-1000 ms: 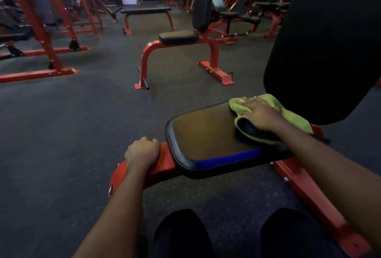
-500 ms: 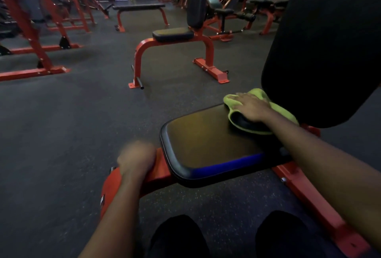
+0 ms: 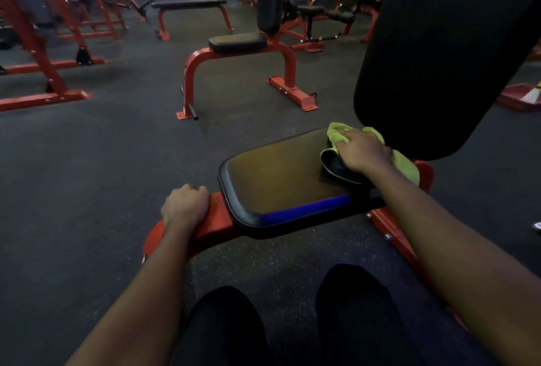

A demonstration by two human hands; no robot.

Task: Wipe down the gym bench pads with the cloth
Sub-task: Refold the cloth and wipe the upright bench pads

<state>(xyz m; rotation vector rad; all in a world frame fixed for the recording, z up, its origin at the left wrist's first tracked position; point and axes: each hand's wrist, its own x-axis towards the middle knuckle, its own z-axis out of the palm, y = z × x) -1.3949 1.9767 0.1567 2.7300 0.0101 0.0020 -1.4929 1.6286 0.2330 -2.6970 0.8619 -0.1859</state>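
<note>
- Left hand: fingers curled over the red frame of the bench, just left of the seat pad. It was blurred half a second ago and is now sharp, in the same spot.
- Cloth: green, bunched on the seat pad's far end under the right hand, as before.
- Right hand: palm down, fingers laid over the cloth, pressing it; it hides the cloth's middle.
- Back pad: above the right hand, its top cut off.
</note>
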